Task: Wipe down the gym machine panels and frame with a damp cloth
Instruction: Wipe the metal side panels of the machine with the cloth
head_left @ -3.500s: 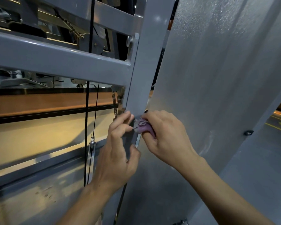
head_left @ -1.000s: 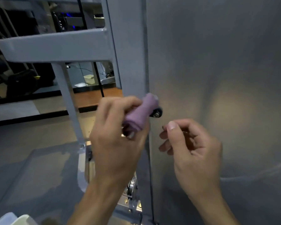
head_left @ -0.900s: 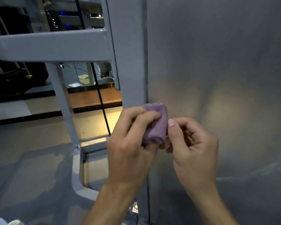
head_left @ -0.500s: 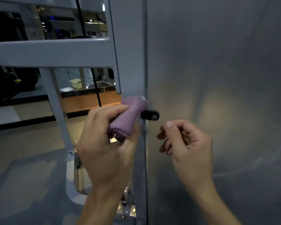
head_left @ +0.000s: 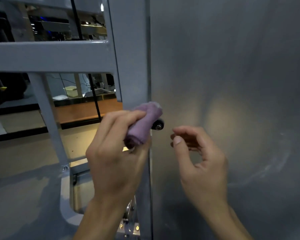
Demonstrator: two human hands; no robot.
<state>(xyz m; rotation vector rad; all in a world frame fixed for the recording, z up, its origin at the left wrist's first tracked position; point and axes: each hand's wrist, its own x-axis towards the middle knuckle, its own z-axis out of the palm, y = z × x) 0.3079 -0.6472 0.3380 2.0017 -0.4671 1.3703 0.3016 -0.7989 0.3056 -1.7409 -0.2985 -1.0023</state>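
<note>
Left hand grips a rolled cloth at the seam between frame upright and panel; right hand hovers empty beside it.

The fingers [head_left: 121, 118] of the left hand [head_left: 116, 158] curl round a rolled purple cloth [head_left: 144, 123], whose upper end lies against the grey frame upright [head_left: 130, 66] just left of the panel [head_left: 232, 66] edge. A small black fastener [head_left: 158, 125] on the panel sits directly beside the cloth, apparently touching it, though the contact is not clear. The right hand [head_left: 201, 160] is held near the panel with fingers [head_left: 182, 134] loosely curled, holding nothing, apart from cloth and fastener. A grey crossbar [head_left: 50, 56] joins the upright at left, and a black cable [head_left: 94, 96] hangs behind it. Bolted metal hardware [head_left: 130, 220] shows at the upright's foot.
</note>
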